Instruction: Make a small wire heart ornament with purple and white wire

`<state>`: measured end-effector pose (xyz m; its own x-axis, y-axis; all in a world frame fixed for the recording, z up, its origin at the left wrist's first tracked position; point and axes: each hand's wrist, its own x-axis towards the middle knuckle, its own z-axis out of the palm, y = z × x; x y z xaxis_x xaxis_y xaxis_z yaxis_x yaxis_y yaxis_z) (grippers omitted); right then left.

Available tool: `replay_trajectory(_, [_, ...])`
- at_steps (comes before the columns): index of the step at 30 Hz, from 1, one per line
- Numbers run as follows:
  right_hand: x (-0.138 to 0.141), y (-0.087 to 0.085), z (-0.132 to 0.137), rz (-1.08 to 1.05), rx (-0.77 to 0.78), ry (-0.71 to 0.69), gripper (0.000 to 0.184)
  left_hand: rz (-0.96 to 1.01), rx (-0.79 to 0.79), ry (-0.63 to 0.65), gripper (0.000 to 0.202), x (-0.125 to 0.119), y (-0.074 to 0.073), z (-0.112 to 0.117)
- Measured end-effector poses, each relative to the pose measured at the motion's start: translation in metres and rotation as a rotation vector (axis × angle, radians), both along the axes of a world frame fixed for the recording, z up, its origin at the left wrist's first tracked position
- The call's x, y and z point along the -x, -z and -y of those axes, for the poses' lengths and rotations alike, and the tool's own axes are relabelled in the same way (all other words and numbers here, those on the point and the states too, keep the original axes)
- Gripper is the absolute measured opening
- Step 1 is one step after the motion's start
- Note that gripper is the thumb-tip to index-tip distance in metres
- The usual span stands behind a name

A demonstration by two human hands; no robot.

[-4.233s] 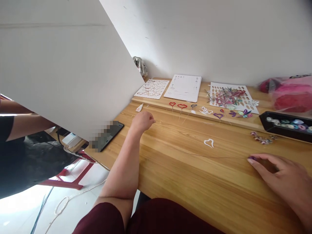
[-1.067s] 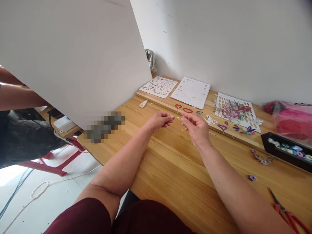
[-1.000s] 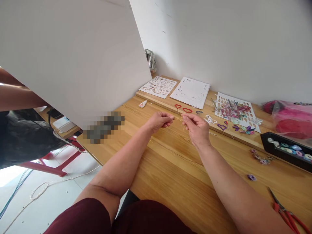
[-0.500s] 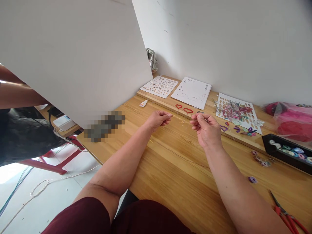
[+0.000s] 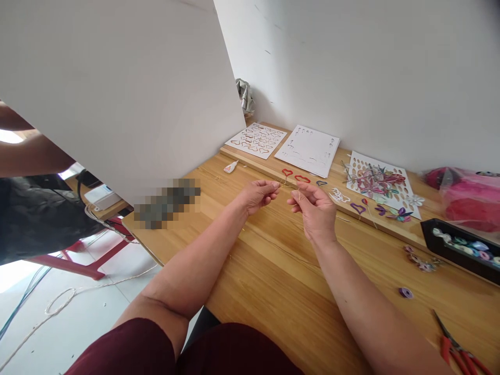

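Pinched wire point(image 5: 298, 195) barely discernible; scissors point(image 5: 453, 350) edge-cropped.

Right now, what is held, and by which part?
A thin gold wire, stretched between left hand and right hand, fingers pinching it apparently near each end.

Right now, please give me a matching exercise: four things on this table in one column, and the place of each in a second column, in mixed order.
Things:
1. thin wire
2. glue tube
3. red-handled scissors
4. purple paper coil

Places:
A. far right, nearest the person
B. pinched between left hand and right hand
C. left of the red hearts
D. alone, in front of the black tray

Pairs: 1-B, 2-C, 3-A, 4-D
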<state>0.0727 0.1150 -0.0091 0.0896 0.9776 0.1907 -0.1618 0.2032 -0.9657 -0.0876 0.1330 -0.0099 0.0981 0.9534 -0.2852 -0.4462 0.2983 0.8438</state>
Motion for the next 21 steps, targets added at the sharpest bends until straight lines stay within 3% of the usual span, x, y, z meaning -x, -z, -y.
replay_trajectory(5, [0.001,-0.002,-0.002,-0.064,-0.016,0.027,0.021,-0.037,-0.024,0.048,0.014,-0.002,0.001,0.001])
replay_trajectory(17, [-0.023,-0.013,-0.012,-0.189,-0.020,0.151,0.027,-0.099,-0.015,0.049,0.019,0.002,0.001,-0.001])
replay_trajectory(21, [-0.031,-0.015,-0.013,-0.219,0.020,0.081,0.032,-0.093,-0.028,0.032,0.019,0.005,0.003,-0.002])
